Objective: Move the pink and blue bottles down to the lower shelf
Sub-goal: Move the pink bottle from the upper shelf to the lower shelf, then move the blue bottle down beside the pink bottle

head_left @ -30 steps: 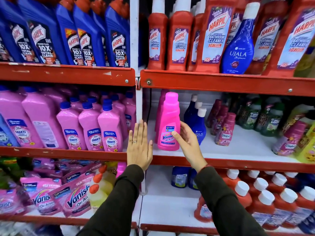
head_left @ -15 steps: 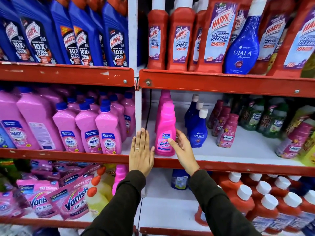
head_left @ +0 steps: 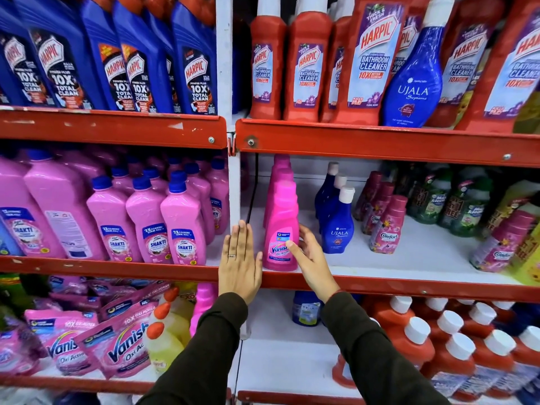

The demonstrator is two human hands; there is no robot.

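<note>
From the head camera I see my right hand (head_left: 311, 260) just right of centre, wrapped loosely around the front pink Vanish bottle (head_left: 282, 229): the thumb lies across the label and the fingers curve behind its right side, so I read it as holding the bottle, which stands upright at the front edge of the middle shelf (head_left: 409, 252). More pink bottles (head_left: 281, 171) line up directly behind it. My left hand (head_left: 240, 263) is spread flat with its fingers together, a ring on one finger, just left of that bottle, in front of the white upright post (head_left: 233, 188); I cannot tell whether its thumb touches the bottle. Just to the right of the pink row, a blue Ujala bottle (head_left: 337, 225) with a white cap stands upright at the front of its own short row, near my right hand but apart from it. In the lower centre of the frame the lower shelf (head_left: 280, 366) shows bare white surface, with a pink bottle (head_left: 203, 302) at its left and a dark blue container (head_left: 306, 312) farther back. Red white-capped bottles (head_left: 455, 355) fill the lower right.
</note>
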